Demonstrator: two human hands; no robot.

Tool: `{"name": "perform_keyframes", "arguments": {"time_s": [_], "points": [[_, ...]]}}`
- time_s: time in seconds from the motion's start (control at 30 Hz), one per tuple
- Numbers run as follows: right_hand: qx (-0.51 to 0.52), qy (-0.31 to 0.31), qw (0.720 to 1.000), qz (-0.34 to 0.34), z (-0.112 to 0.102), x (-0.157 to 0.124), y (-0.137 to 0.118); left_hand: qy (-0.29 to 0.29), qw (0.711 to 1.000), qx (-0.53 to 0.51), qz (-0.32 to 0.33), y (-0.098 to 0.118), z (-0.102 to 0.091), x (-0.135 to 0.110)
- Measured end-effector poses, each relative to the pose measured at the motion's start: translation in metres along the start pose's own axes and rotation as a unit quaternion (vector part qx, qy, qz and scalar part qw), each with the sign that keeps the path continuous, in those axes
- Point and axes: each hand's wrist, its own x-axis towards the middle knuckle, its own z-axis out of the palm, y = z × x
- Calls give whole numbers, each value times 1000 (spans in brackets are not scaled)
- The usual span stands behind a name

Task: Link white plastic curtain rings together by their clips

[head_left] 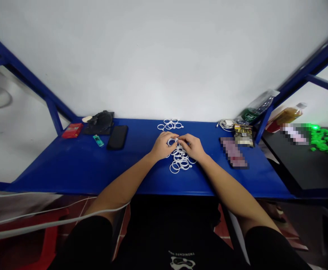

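On the blue table (82,168) lies a pile of several white plastic rings (180,162), just in front of my hands. My left hand (163,145) and my right hand (192,147) meet over the pile, fingers pinched together on one white ring (172,141) held between them. A second, smaller group of white rings (170,124) lies farther back near the wall.
At the back left are a red box (72,130), a black pouch (100,122), a teal lighter (98,140) and a black phone (118,137). At the right lie a white cable (226,123), a dark packet (243,135), bottles (258,105) and green pieces (325,140) on a black table.
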Motion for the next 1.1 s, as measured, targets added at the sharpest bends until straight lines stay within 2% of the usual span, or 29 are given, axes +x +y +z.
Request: {"name": "perform_keyframes", "arguments": {"time_s": [0.2, 0.4, 0.47, 0.87, 0.97, 1.03, 1.1], "points": [[20, 0, 1000, 15, 2, 0, 3, -24, 999, -17, -31, 2, 10, -7], [26, -16, 999, 15, 0, 1, 1, 62, 996, -45, -49, -1, 10, -5], [18, -18, 1000, 4, 0, 1, 0, 72, 994, -52, -61, 0, 9, -4], [-6, -31, 997, -65, -4, 0, 3, 37, 998, -27, -44, 2, 10, -6], [-28, -34, 998, -53, -5, 2, 6, 18, 1000, -5, -14, -5, 5, 0], [-45, -26, 998, -27, -6, 2, 9, 10, 1000, 20, 9, -16, -2, 6], [-48, -14, 999, 2, -7, 2, 12, 9, 997, 71, 1, -32, -13, 13]]}}
